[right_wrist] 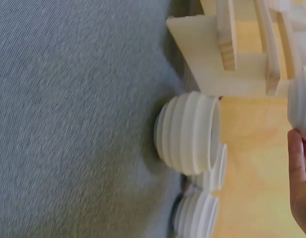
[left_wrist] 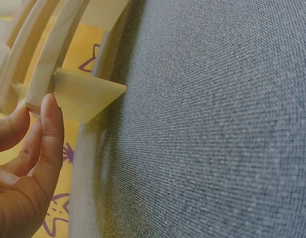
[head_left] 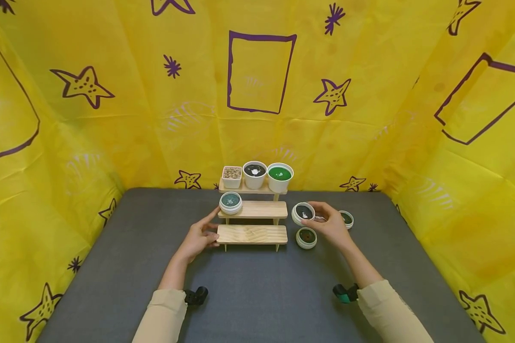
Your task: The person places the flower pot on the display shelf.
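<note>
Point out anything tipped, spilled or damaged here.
Nothing stands out: the stand looks level, its four pots sit upright, the right hand holds another pot, and no spill or damage shows.

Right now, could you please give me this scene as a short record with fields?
Left hand: grips bottom tier of wooden stand at its left end
Right hand: holds dark-filled pot above the table
Top tier: square pot, black-filled cup, green-filled cup
Middle tier: teal-filled pot, left end
Table: three ribbed pots, right of stand
</note>
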`<state>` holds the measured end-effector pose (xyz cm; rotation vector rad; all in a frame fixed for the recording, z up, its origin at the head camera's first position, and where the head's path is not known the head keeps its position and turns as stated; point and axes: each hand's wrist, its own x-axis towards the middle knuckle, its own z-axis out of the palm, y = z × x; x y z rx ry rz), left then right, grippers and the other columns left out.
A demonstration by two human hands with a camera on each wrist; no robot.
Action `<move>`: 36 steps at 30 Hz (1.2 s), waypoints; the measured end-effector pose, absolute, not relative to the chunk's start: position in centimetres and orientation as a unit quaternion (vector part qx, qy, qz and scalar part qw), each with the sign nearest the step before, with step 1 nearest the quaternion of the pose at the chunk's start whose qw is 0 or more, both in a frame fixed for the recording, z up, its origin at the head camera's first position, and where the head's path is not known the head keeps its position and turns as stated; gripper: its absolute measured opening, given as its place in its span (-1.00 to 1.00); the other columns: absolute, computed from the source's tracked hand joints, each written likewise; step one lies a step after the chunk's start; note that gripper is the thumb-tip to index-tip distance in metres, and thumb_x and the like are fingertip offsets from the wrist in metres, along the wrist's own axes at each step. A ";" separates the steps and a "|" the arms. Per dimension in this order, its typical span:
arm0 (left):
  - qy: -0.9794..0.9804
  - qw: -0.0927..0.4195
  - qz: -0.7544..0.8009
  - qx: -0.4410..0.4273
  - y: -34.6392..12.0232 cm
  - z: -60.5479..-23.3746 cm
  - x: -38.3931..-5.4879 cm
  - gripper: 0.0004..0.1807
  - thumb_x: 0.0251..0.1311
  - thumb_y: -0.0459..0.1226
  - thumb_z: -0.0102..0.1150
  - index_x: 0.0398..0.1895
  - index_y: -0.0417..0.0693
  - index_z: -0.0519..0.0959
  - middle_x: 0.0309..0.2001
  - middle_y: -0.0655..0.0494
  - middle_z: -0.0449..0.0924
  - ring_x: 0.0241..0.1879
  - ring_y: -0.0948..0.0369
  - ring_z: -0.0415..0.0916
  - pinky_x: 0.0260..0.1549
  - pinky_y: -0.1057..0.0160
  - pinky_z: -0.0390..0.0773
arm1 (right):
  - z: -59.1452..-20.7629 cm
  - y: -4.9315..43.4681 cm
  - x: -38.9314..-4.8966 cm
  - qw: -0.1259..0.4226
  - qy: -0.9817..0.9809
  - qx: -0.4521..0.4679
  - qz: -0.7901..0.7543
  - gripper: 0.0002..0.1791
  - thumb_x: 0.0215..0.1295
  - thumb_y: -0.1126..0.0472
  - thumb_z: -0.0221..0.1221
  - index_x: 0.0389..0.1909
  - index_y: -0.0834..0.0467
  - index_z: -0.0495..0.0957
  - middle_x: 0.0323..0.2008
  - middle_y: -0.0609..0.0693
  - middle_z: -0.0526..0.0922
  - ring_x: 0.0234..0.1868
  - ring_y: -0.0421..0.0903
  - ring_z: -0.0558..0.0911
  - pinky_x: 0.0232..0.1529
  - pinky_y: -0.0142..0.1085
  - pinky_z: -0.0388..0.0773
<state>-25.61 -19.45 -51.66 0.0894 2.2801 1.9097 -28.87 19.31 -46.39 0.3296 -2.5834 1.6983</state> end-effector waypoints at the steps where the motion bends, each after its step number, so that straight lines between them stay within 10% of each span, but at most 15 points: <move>1: 0.764 0.083 0.639 0.030 -19.5 -51.7 -25.6 -0.09 0.23 -0.61 0.07 0.55 0.29 0.12 0.14 -0.43 0.39 -0.36 0.19 0.55 -0.29 0.13 0.75 | -46.3 19.1 -28.9 0.017 -0.830 0.107 0.547 -0.34 0.07 0.24 0.44 0.24 0.18 0.50 0.12 0.23 0.63 0.02 -0.21 0.59 -0.03 -0.55 0.57; 15: 0.761 0.085 0.642 0.032 -19.5 -51.6 -25.6 -0.10 0.23 -0.61 0.06 0.55 0.27 0.12 0.15 -0.44 0.37 -0.36 0.20 0.55 -0.30 0.16 0.75 | -46.6 16.5 -28.9 0.018 -0.818 0.129 0.561 -0.37 0.03 0.22 0.47 0.18 0.18 0.53 0.05 0.23 0.66 -0.06 -0.30 0.62 -0.09 -0.54 0.62; 36: 0.762 0.086 0.642 0.025 -19.4 -51.5 -25.7 -0.08 0.22 -0.62 0.07 0.55 0.28 0.12 0.16 -0.43 0.37 -0.36 0.20 0.55 -0.32 0.20 0.74 | -46.7 12.5 -29.4 0.024 -0.803 0.119 0.583 -0.33 -0.03 0.28 0.50 0.18 0.21 0.55 0.05 0.24 0.67 0.07 0.09 0.63 -0.06 -0.53 0.63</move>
